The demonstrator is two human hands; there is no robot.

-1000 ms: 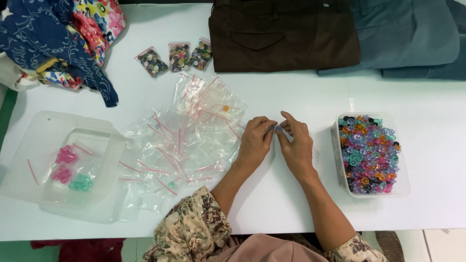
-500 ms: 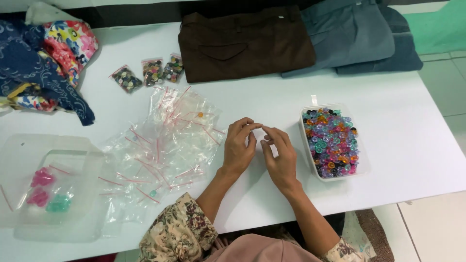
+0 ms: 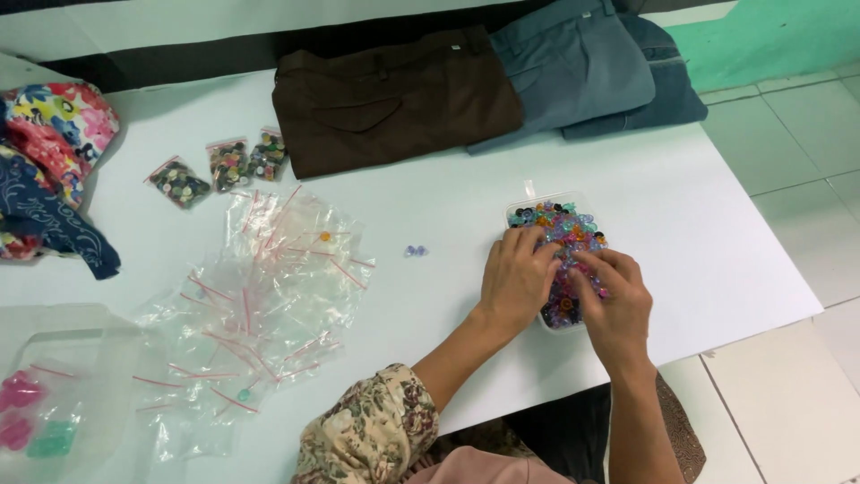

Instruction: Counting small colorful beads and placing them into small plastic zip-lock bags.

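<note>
A clear plastic tub (image 3: 528, 213) heaped with small colourful buttons (image 3: 564, 229) stands on the white table (image 3: 717, 260) at the right. Both my hands rest in it. My left hand (image 3: 518, 280) lies on the tub's left side, fingers curled onto the buttons. Beside it, my right hand (image 3: 611, 300) covers the near right part, fingertips pressed into the pile. Whether either hand pinches a button is hidden. A small pale button (image 3: 414, 251) lies loose on the table, left of the tub.
A heap of clear zip bags with red strips (image 3: 260, 305) lies centre left. Three filled button bags (image 3: 224, 166) sit behind it. Folded brown (image 3: 394, 99) and blue trousers (image 3: 573, 67) lie at the back, floral cloth (image 3: 49, 152) far left, a clear lidded box (image 3: 54, 394) near left.
My hands were held together above the table left of the tub, fingertips touching. They have moved right and now rest in the tub of buttons. The camera view shifted right.
</note>
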